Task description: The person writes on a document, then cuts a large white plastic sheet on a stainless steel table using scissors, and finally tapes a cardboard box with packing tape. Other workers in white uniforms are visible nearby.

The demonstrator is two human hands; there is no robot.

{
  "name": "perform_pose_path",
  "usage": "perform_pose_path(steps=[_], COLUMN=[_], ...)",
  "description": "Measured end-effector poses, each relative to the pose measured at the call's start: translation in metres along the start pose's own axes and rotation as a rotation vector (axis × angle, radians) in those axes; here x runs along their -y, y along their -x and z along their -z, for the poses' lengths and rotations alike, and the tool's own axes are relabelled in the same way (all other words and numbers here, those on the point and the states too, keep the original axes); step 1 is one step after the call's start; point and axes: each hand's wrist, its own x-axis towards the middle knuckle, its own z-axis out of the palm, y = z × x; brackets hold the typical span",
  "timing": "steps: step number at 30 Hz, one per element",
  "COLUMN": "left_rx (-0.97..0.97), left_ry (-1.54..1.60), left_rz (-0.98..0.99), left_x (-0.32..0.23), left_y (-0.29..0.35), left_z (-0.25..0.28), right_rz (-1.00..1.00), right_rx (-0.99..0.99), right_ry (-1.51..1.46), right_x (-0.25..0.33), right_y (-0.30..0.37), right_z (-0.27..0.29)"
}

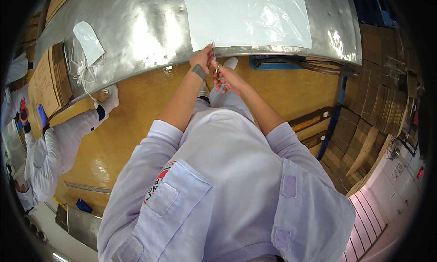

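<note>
Just off the front edge of a metal table (127,39), my two hands are close together. My right hand (231,81) grips a pair of small metal scissors (214,52) at the handles, blades pointing away from me toward the table. My left hand (200,59), with a grey band at the wrist, is closed beside the blades. Its fingertips are at the near edge of a white plastic sheet (248,18) lying flat on the table. Whether they pinch the sheet, the blades or something else cannot be made out.
On the table's left lie a small white plastic piece (88,41) and tangled white string (83,71), near stacked cardboard (48,82). A co-worker in white (63,141) is at the left. Flattened boxes (378,89) are piled right; a blue pallet-like object (275,64) sits below the table.
</note>
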Motion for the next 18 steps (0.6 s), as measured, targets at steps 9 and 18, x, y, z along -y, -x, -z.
perform_pose_path(steps=[9, 18], left_rx=[0.133, 0.154], left_ry=[0.175, -0.374], left_rz=[-0.032, -0.128], left_x=[0.031, 0.011], left_y=[-0.063, 0.005], left_z=[0.032, 0.019], right_rz=[-0.013, 0.191], right_rx=[0.050, -0.037], right_ry=[0.077, 0.365], right_x=[0.002, -0.108], right_y=[0.001, -0.036], right_z=[-0.005, 0.062])
